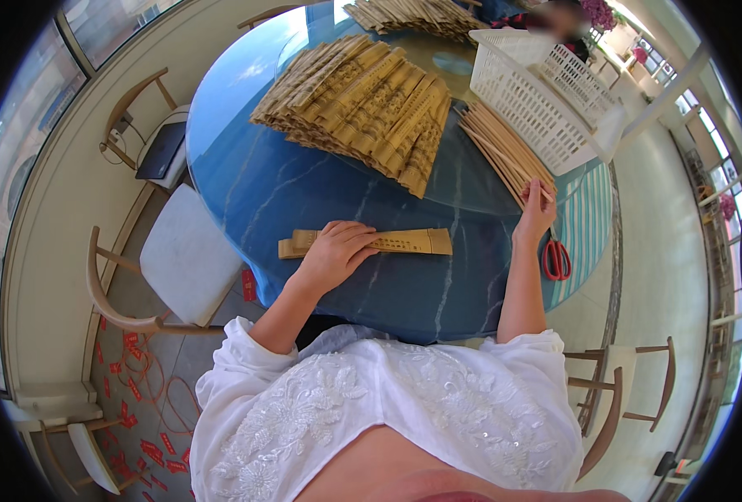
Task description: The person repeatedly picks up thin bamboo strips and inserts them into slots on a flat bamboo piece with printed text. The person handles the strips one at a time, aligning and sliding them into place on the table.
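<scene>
My left hand (334, 251) lies over a long, flat gold paper sleeve (417, 242) with printed dark marks, its fingers closed across the sleeve's middle. Under that hand the layers of the sleeve are partly hidden, and its left end looks stacked or folded. Over to the right, my right hand (536, 209) pinches at the near ends of a bundle of thin wooden sticks (501, 151). How many sticks are between the fingertips cannot be made out. A large fanned pile of similar gold sleeves (358, 105) sits beyond my left hand.
Red-handled scissors (557, 259) lie right of my right forearm. A white slatted plastic basket (530, 96) stands past the sticks. Another sleeve pile (413, 17) is at the back of the blue round table (262, 197). A person (555, 25) is beyond it. Chairs (188, 251) flank the table.
</scene>
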A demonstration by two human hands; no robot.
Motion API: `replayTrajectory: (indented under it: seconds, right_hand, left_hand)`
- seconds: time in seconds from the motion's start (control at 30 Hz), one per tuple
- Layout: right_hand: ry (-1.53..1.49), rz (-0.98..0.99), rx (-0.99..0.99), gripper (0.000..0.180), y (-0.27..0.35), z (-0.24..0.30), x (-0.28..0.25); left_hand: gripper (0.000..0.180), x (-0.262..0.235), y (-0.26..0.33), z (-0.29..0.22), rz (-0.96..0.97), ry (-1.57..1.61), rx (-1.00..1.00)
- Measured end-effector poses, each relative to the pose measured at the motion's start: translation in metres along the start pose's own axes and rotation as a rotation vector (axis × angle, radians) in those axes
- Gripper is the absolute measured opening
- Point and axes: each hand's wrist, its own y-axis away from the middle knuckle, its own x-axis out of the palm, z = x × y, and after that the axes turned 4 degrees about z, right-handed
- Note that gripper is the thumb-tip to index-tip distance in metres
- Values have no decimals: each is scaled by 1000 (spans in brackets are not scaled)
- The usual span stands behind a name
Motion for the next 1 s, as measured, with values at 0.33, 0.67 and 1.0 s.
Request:
replayTrajectory:
  seconds: [0.33, 0.67, 1.0]
  right_hand:
    - [-218, -169, 52, 22, -8, 0, -8]
    - [-446, -198, 175, 17, -8, 3, -9]
    - [-588, -89, 334, 22, -1, 12, -5]
  left_hand:
    - [21, -3, 1, -4, 20, -16, -21]
    - [14, -4, 0, -4, -93, -174, 79]
    - [17, -3, 1, -4, -94, -258, 116]
